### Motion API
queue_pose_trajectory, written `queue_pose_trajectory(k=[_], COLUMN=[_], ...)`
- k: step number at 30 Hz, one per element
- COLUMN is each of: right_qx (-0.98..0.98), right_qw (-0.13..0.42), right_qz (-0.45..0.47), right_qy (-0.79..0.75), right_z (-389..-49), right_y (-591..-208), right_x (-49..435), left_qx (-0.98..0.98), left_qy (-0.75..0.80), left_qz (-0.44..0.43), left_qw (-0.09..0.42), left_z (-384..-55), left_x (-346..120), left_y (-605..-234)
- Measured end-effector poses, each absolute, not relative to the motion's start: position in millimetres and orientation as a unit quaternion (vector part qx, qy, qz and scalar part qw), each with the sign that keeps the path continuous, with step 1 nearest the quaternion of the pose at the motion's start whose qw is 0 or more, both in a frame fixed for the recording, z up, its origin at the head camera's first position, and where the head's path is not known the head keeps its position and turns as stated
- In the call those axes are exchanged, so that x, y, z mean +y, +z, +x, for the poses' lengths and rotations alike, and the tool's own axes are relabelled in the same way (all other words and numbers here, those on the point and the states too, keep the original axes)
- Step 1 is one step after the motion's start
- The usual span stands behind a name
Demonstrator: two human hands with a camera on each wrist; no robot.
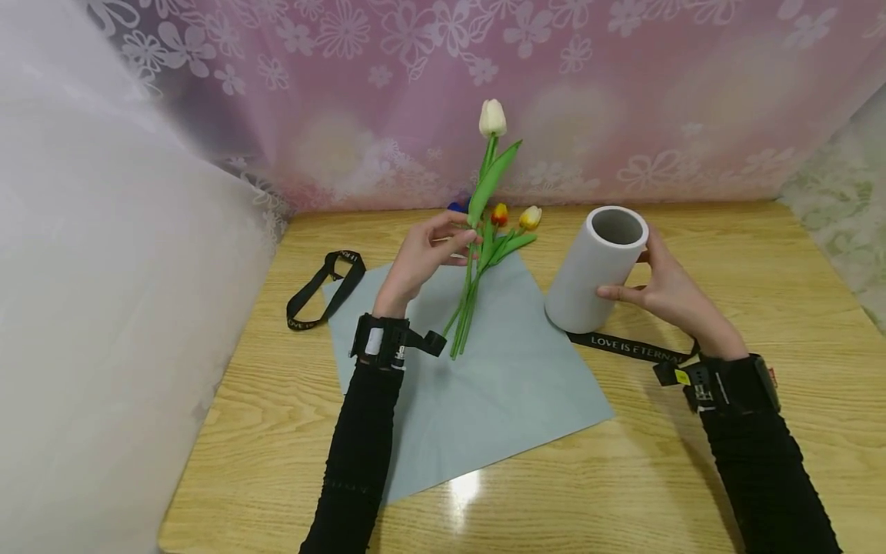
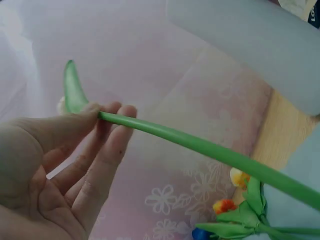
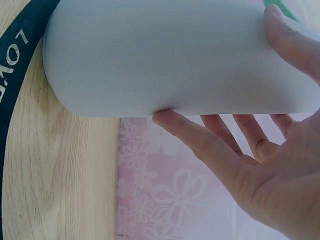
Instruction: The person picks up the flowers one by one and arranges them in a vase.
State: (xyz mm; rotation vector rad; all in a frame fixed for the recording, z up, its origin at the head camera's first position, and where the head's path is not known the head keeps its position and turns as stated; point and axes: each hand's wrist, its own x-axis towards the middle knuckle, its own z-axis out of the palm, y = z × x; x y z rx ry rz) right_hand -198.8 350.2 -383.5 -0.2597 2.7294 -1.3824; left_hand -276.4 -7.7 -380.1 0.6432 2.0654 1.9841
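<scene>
Holding a creamy-white, cupped tulip (image 1: 489,187) (green-leaved).

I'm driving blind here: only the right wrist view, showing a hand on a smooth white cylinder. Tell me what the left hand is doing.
Observer: The left hand pinches the slender green stem of a white tulip.
Operator: List any others like it.
Observer: A red-and-yellow tulip, a yellow-and-white tulip and a blue bloom lie near the far end of a flat, pale blue-grey sheet.
Operator: My picture cuts off the top of the smooth white cylinder. Describe it.
Observer: It is open, with a round hollow showing inside.
</scene>
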Motion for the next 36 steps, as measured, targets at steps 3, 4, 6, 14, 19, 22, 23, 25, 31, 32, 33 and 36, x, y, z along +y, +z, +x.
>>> queue_pose_trajectory(k=[3,4,6,14,19,22,23,25,31,32,33,36], right_qx=[0.890,0.890,0.890,0.891,0.890,0.888,0.887,0.886,0.885,0.885,0.886,0.887], right_qw=[0.035,0.035,0.034,0.032,0.031,0.036,0.036,0.034,0.023,0.022,0.023,0.026], right_qz=[-0.084,-0.085,-0.086,-0.088,-0.089,-0.089,-0.090,-0.090,-0.097,-0.097,-0.097,-0.095], right_qy=[-0.448,-0.447,-0.446,-0.444,-0.446,-0.450,-0.451,-0.453,-0.456,-0.454,-0.452,-0.452], right_z=[-197.4,-197.1,-196.8,-196.1,-196.4,-198.1,-198.6,-198.9,-198.7,-198.5,-197.9,-196.4], right_y=[-383.0,-382.8,-382.4,-382.7,-382.6,-383.6,-383.9,-384.3,-382.1,-381.5,-380.8,-379.6], right_x=[351.6,352.0,352.9,357.5,355.4,352.0,351.0,349.8,348.5,348.5,348.5,349.0], left_qx=[0.678,0.673,0.664,0.630,0.611,0.605,0.603,0.596,0.587,0.585,0.583,0.574], left_qy=[0.694,0.699,0.709,0.741,0.751,0.750,0.751,0.752,0.741,0.739,0.737,0.738], left_qz=[0.226,0.227,0.225,0.232,0.250,0.264,0.268,0.282,0.325,0.333,0.341,0.353], left_qw=[0.088,0.082,0.072,0.008,-0.020,-0.026,-0.024,-0.017,-0.001,-0.005,-0.011,-0.034], left_z=[-272.0,-270.7,-267.4,-251.9,-238.6,-231.6,-230.2,-229.0,-233.7,-235.2,-237.1,-243.4], left_x=[-2.8,-1.1,2.7,27.8,42.8,49.7,52.3,57.9,78.1,81.9,86.0,99.2], left_y=[-376.7,-375.9,-374.0,-362.5,-354.7,-351.2,-349.9,-346.1,-319.4,-313.2,-306.7,-287.2])
